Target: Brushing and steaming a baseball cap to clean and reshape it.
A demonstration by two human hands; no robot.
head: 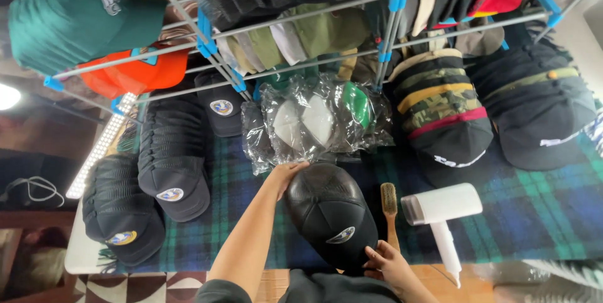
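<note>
Our left hand (pixel 287 173) reaches forward and cups the back of a black cap (pixel 331 212), fingers curled over the crown's far edge. Our right hand (pixel 388 264) pinches the near edge of the cap at the brim, thumb and fingers closed on it. Between the two hands the black cap lies flat on the plaid blanket (pixel 540 215), a small round emblem facing us.

Just beside the cap on the right lies a wooden brush (pixel 389 209), untouched, and next to it a white handheld steamer-like appliance (pixel 443 212), also lying free. Neither tool is in our grip, so as far as we can judge the cap is only being set in place or straightened; any brushing is not under way here.

Beyond the left hand we see caps in clear plastic bags (pixel 317 121), bunched against the rack. To the left stand two stacks of black caps (pixel 173 152) with the same emblem, looking already sorted. To the right sit a stack with camouflage and striped caps (pixel 443 108) and another dark stack (pixel 534 108). Overhead, a grey rack with blue joints (pixel 204 33) carries a green cap (pixel 66 17), an orange cap (pixel 135 74) and many more.
</note>
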